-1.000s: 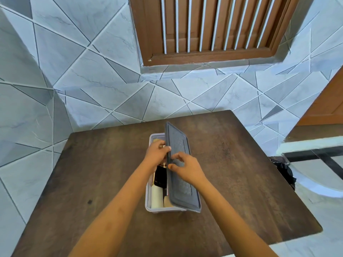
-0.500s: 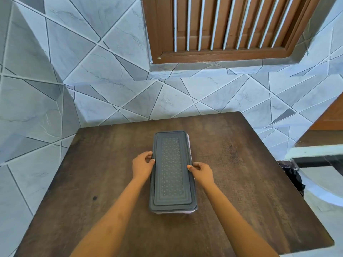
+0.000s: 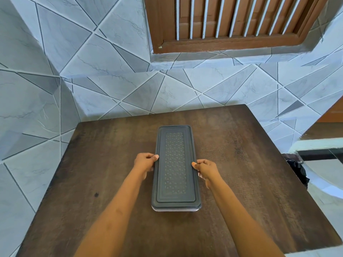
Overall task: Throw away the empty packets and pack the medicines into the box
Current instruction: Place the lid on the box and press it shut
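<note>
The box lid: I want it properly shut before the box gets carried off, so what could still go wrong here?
The left hand and right hand press only the middle of the grey lid; its near and far ends may not be seated, so it could pop off. The clear box beneath could also slide on the bare wooden table under uneven pressure.

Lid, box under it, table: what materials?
Lid: likely dark grey matte plastic, with moulded raised dot pattern and stepped rim. Box: seemingly clear or frosted plastic; only a pale translucent edge shows. Table: dark brown wood or wood-look laminate, visible grain, worn dull finish.
</note>
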